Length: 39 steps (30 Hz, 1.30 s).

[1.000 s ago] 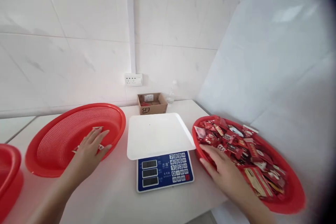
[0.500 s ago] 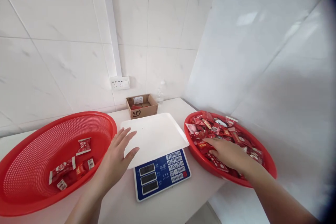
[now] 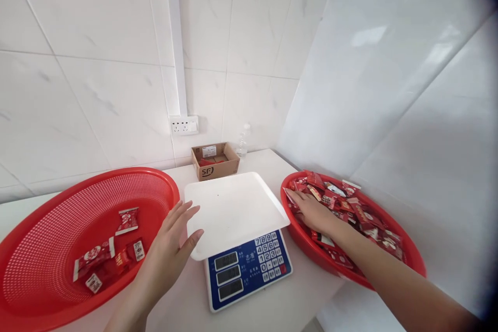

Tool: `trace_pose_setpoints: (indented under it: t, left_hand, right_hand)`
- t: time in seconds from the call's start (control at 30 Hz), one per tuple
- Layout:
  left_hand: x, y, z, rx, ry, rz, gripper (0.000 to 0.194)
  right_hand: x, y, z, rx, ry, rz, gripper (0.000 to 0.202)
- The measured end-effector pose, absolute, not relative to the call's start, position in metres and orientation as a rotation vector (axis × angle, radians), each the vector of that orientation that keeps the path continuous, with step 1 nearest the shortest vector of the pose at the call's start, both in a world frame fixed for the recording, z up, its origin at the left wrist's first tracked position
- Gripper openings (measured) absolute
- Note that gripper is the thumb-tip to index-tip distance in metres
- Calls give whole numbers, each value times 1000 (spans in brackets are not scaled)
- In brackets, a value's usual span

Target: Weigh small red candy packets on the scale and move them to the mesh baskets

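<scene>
My left hand (image 3: 171, 246) hovers with fingers spread and nothing in it, between a red mesh basket (image 3: 171, 187) and the white tray (image 3: 237, 212) of a digital scale. No item lies on the tray; the scale's blue keypad panel (image 3: 249, 270) faces me. On the right, my right hand (image 3: 315, 212) reaches into a red basin (image 3: 418, 270) piled with small red wrapped snack packets (image 3: 361, 212). Its fingers are stretched out and touch packets near the left rim; the fingertips are partly hidden. Several similar packets (image 3: 93, 257) lie in the left basket.
A cardboard box (image 3: 220, 170) with red items inside stands behind the scale. Beside it is a clear plastic bottle (image 3: 243, 140). Tiled walls close off the back and right of the white table (image 3: 272, 301); a socket (image 3: 184, 125) sits on the back wall.
My right hand has moved toward the basin's far left rim, over a pale packet there. My left hand stays spread in about the same place. The whole view has shifted slightly.
</scene>
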State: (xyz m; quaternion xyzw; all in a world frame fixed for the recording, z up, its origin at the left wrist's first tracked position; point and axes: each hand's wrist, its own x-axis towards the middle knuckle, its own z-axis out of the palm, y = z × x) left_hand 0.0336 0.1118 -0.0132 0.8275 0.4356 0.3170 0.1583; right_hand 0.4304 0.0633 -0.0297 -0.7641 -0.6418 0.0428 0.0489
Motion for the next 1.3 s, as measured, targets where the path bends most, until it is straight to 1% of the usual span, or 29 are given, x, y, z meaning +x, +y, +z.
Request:
trace_pose_setpoints:
  t: [0.17,0.33,0.47,0.57,0.67,0.8,0.87,0.97,1.07,1.13,1.23,1.3]
  left_hand:
    - [33,111,-14,2359,1249,863,40]
    - [33,111,-16,2368,1235,856,40]
    - [32,110,-15,2363,1252,847,40]
    - [32,108,-14,2362,1238,851,39]
    - [34,106,-12,2367,1213,837,38]
    - [38,104,-15,2379,1203,810,38]
    - [39,103,-19,2389,1203,793,38]
    - [40,102,-25,2428,1196,726,41]
    - [42,100,-26,2478,1167,597,46]
    - [43,99,-24,2509,1138,495,47]
    - [47,97,-19,2563,1095,385,49]
    - [49,96,-17,2593,1072,361,51]
  right_hand:
    - [441,62,-26,-2335,-1886,49,61]
    - [451,57,-9,-2325,-1700,-75,58]
    - [448,51,14,-2323,-1607,-86,55]
    - [426,50,36,-2244,-1447,-56,56]
    - [385,60,44,-2011,-1368,150,62]
    - [321,89,24,-1585,-1376,823,67]
    - [296,106,8,-1519,-1383,976,66]
    - [279,122,-10,-1556,-1369,950,66]
    - [282,124,-16,-1592,-1355,952,74]
    - [287,119,-16,-1689,-1447,895,77]
    - [290,110,-19,-1884,-1767,574,64]
    - [288,106,-24,-1919,-1978,379,52]
